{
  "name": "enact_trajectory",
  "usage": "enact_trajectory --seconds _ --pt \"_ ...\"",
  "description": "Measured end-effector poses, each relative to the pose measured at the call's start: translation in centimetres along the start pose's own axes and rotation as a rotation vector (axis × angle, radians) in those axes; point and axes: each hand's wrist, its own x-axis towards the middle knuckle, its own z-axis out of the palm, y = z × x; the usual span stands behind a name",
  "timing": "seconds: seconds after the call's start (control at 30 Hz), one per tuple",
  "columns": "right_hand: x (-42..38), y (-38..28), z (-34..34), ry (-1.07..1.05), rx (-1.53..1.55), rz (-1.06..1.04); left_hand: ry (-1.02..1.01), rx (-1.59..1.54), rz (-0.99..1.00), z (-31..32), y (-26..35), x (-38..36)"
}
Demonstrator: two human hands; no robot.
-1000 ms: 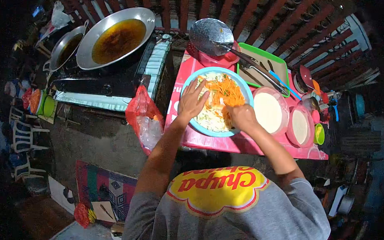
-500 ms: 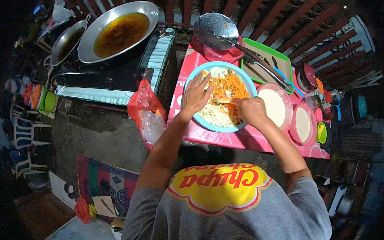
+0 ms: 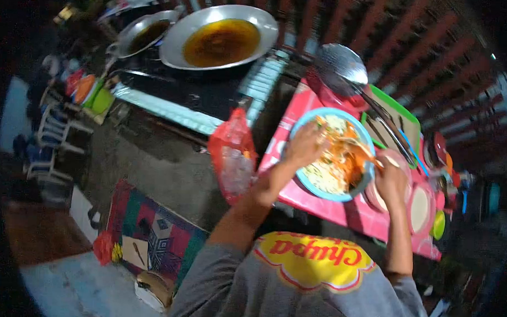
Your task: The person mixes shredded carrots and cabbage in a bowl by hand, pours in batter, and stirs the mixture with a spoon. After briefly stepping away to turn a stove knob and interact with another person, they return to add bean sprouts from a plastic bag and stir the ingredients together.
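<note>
motion-blurred bowl, right hand fingertips unclear

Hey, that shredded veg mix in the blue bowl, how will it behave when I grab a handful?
The shreds look thin and limp, so a handful would probably droop and shed strands. They seem light, likely lifting easily for either hand: left hand, right hand. The bowl looks shallow, so pushing hard may spill some.

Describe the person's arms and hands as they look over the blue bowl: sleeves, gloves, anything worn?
Both arms are bare from short grey T-shirt sleeves down. The left hand and right hand show no gloves; the blur hides any rings or wristbands. The shirt front carries a yellow flower-shaped logo with red lettering.
</note>
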Motion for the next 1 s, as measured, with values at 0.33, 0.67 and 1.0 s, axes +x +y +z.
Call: enact_trajectory --seconds 0.33,0.67,1.0 --pt "-0.4 -1.5 6.7 0.046 -0.043 -0.270 0.008 -0.013 -0.006 -0.6 0.9 -0.3" --pt "2.7 0.0 7.1 -0.093 -0.029 -0.292 0.157 -0.005 0.093 0.6 0.3 -0.5" --pt "5.4 4.1 3.3 -0.075 0.076 -0.145 0.272 0.046 -0.073 0.7 1.4 -1.9"
